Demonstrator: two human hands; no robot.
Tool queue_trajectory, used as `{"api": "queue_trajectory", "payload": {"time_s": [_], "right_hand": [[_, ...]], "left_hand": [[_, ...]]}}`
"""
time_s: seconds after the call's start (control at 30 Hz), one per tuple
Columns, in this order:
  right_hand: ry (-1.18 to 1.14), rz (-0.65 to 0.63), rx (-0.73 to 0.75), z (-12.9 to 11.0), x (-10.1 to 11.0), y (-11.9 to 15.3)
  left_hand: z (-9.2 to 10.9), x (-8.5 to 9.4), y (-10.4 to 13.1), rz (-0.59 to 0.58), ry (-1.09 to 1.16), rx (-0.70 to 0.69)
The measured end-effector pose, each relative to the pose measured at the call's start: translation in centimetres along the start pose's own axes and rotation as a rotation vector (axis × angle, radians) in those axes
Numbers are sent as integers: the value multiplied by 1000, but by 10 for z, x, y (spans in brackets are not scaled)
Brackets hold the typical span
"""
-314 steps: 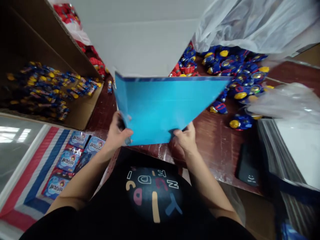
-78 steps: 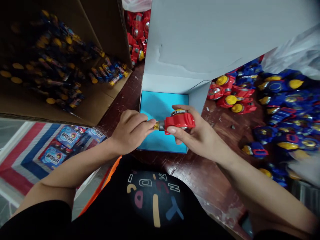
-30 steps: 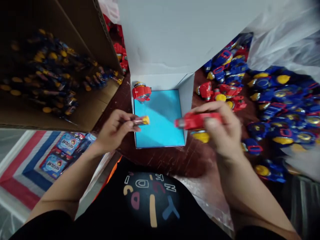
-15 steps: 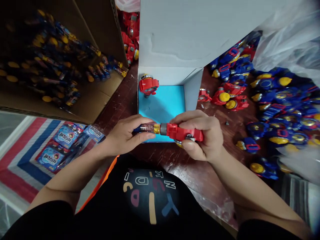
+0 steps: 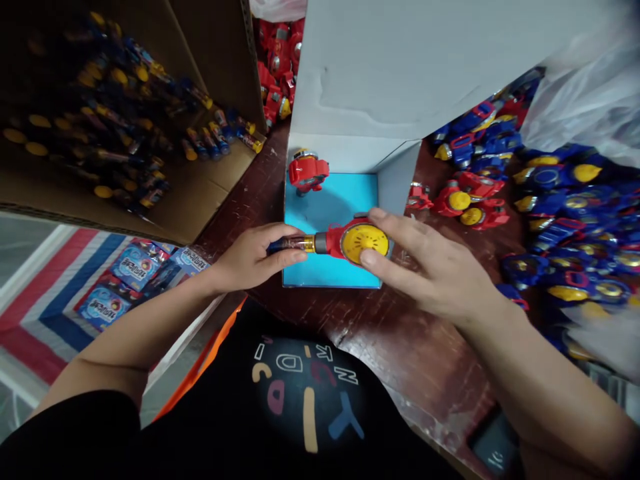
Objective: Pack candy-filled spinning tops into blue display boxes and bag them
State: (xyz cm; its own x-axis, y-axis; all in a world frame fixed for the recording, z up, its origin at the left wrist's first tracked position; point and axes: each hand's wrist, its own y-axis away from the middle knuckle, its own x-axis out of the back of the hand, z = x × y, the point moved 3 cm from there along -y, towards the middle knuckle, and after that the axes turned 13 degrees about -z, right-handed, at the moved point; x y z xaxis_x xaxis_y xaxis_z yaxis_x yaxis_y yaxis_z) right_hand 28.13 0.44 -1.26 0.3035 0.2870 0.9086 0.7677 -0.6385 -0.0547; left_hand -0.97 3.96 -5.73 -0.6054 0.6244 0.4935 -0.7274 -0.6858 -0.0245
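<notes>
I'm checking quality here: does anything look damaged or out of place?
The white flap has a wavy mark low down, perhaps a crease or glue, where the rest looks mostly plain. A few red toys lie beside the blue toys, apart from the red heap left of the flap. The held toy shows no visible damage.

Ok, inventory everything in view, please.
Held toy: one, red and yellow, between hands
Held tube: one, dark and yellow, left hand
Box: one, white, centre
Boxed toy: one, red, inside box
Red toys: many, either side of box
Blue toys: many, right
Carton: one, brown, left
Tubes: many, blue and yellow, in carton
Packs: several, blue, lower left
Cloth: one, red, white and blue, beside packs
Plastic: some, whitish, upper right
Slab: one, black, lower right
Table: one, maroon, under box
Strip: one, orange, beside shirt
Shirt: one, black, bottom
Left hand: one, on held tube
Right hand: one, at held toy
</notes>
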Motion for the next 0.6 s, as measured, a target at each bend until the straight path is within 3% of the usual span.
{"api": "queue_trajectory", "payload": {"time_s": [0.1,0.23,0.33,0.47,0.6], "right_hand": [[-65,83,-71,-6,4,-6],[-356,164,-407,-12,-2,-20],[-589,150,-494,-13,-11,-20],[-638,156,-323,-10,-13,-8],[-510,80,-254,-6,-9,-1]], "left_hand": [[8,-5,3,0,-147,-74],[17,-11,13,247,-580,-331],[16,-11,16,318,-593,-335],[9,-8,9,126,-246,-92],[9,-7,4,-59,17,29]]}}
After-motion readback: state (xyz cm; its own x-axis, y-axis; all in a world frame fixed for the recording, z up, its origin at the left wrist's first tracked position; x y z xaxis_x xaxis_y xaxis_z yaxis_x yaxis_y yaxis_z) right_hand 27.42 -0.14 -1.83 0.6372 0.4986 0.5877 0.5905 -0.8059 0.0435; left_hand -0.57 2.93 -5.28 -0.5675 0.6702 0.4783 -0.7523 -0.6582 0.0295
